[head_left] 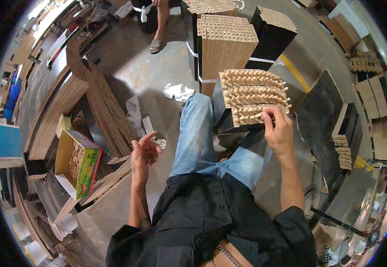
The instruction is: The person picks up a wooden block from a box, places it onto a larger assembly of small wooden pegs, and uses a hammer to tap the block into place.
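Observation:
My right hand (277, 129) pinches a short pale wooden dowel (259, 115) at the near row of a stack of boards standing on edge. Rows of similar dowels (253, 92) stick up from the top edges of this stack, which has a black side face toward me. Whether the pinched dowel sits in a hole cannot be made out. My left hand (145, 152) hangs in the air left of my knees, fingers apart and nothing in it. Beyond it to the left stands an open yellow-green cardboard box (78, 167) holding many loose wooden dowels.
Strapped board stacks with rows of holes (227, 31) stand ahead. Long board piles (57, 107) lie at left, a black panel (320, 115) at right. White crumpled wrap (179, 92) lies on the floor. A fan (371, 236) is at lower right; another person's foot (156, 45) shows ahead.

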Demonstrator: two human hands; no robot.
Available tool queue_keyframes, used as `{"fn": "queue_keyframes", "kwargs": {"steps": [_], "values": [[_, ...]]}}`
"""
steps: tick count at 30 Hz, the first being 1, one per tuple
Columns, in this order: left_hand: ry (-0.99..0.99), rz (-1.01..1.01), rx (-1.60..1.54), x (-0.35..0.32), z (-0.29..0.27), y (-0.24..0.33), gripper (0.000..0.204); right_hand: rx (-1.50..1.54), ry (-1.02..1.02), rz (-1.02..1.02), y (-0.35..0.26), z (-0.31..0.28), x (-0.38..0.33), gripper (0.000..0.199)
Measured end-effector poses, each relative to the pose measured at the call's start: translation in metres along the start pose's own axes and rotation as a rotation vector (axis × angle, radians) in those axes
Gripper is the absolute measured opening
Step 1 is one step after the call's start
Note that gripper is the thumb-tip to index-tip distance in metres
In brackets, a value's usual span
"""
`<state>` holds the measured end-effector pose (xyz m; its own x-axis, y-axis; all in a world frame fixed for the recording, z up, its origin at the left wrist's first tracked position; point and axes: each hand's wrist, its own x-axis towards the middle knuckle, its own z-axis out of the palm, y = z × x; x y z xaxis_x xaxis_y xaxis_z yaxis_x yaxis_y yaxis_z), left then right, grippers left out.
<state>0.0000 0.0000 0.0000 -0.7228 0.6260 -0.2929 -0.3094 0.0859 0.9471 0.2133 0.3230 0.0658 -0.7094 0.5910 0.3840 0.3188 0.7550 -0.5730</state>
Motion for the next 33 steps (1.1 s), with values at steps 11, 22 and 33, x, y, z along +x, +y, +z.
{"fn": "queue_keyframes", "kwargs": {"steps": [11,22,33], "values": [[0.694,0.476,0.355,-0.002,-0.179,0.096,0.039,-0.118,-0.154,-0.118,-0.001,-0.012,-0.003,0.006],[0.41,-0.294,1.624,0.019,-0.366,-0.001,0.085,-0.243,-0.016,-0.027,-0.017,-0.003,-0.029,0.021],[0.129,-0.047,1.683,-0.007,-0.403,-0.015,0.034,0.008,0.034,0.327,-0.009,-0.005,-0.082,0.022]]}}
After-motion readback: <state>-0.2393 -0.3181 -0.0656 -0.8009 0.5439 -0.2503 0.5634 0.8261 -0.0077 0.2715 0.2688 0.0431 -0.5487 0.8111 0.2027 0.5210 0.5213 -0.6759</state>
